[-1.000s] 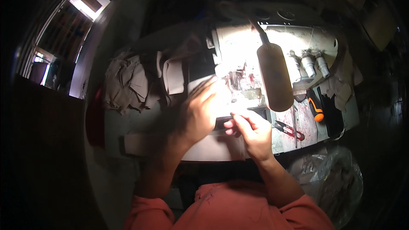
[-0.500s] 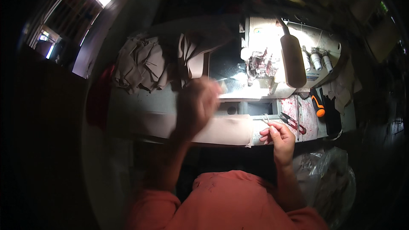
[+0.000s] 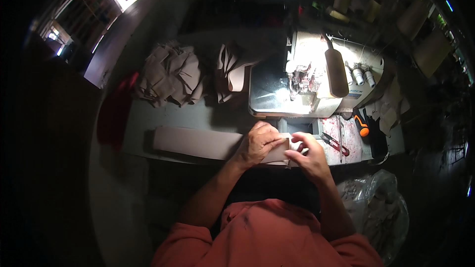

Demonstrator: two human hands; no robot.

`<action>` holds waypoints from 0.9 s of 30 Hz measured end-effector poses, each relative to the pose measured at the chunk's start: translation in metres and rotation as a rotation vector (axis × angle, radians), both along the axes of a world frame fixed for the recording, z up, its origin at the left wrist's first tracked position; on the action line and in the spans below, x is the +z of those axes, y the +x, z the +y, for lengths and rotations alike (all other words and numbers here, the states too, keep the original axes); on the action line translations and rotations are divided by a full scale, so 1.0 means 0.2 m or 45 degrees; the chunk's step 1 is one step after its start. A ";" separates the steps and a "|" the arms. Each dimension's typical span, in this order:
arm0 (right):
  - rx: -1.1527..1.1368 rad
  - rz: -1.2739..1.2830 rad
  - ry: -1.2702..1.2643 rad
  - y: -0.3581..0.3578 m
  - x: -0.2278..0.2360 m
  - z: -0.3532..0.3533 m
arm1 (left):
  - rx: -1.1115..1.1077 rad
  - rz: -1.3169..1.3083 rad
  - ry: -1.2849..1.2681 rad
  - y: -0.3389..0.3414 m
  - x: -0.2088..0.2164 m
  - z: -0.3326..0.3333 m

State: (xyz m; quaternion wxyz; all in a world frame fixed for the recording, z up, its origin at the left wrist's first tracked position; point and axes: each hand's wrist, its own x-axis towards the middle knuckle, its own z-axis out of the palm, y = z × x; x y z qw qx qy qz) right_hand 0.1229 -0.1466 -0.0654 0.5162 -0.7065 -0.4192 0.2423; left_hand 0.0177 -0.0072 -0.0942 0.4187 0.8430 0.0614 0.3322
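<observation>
A long beige fabric strip [image 3: 198,142] lies along the front edge of the table. Near its right end, my left hand [image 3: 259,144] is closed on it, thumb and fingers pinching the cloth. My right hand [image 3: 309,157] grips the strip's right end from the other side, thumb and forefinger bent round it. What its other fingers hold is hidden behind the hand. Beyond the hands stands a sewing machine [image 3: 316,101] under a bright lamp [image 3: 337,73]. Red-handled thread snips [image 3: 335,144] lie just right of my right hand.
A heap of beige fabric pieces [image 3: 170,75] and a smaller folded stack [image 3: 232,74] lie at the back left. An orange-and-black tool [image 3: 362,126] is at the right. A clear plastic bag [image 3: 383,207] sits below the table's right side. Red cloth [image 3: 115,113] shows far left.
My left hand has come down and right onto the strip's end. My right hand, which was pinching a pale loop of thread, has moved left to the same end.
</observation>
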 end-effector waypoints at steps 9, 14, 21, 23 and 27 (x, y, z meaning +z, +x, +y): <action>0.127 0.759 0.187 -0.16 0.28 0.16 | -0.173 -0.500 -1.901 -0.39 0.06 -0.10; 0.022 1.039 0.284 -0.09 0.18 0.10 | 0.608 -1.326 -1.584 -0.79 0.05 0.43; 0.086 1.166 0.189 -0.20 0.23 0.20 | 0.396 -0.063 0.052 -0.36 0.25 0.01; 0.249 1.334 0.360 -0.14 0.17 0.14 | 0.283 0.224 0.429 -0.24 0.25 -0.14; 0.174 0.930 0.168 -0.13 0.20 0.07 | 0.124 0.303 0.354 -0.20 0.28 -0.16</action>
